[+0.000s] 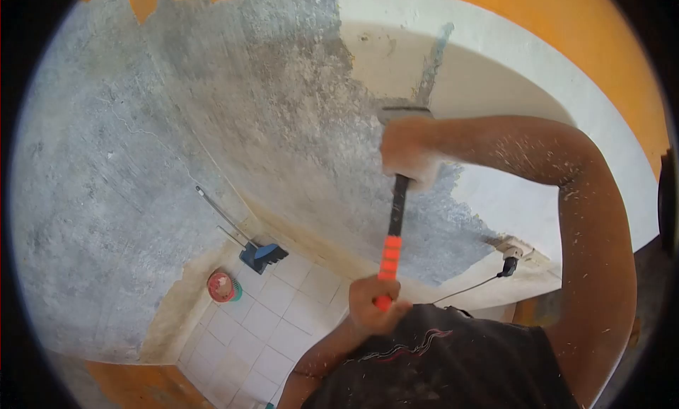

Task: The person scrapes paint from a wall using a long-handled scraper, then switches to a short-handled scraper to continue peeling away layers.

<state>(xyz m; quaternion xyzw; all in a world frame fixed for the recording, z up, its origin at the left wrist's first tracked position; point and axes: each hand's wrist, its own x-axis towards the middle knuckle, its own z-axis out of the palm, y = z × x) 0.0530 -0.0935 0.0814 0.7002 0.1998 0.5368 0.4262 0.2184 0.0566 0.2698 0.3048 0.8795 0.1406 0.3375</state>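
A long-handled scraper [398,211] with a black and orange-red handle is held in both hands. My right hand [410,151] wraps round the upper handle, close below the wide dark blade [405,113]. Lower down, my left hand [375,304] is closed round the red end of the handle. The blade lies at the wall [283,91], where bare grey plaster meets the remaining white paint [488,77]. Pale flakes speckle my right arm and dark shirt.
A black plug [508,266] sits in a socket low on the wall, its cable trailing left. In the corner, a broom and dustpan [260,255] stand on the white tiled floor [265,324], near a red and green bucket [223,287]. Orange paint [587,27] borders the wall.
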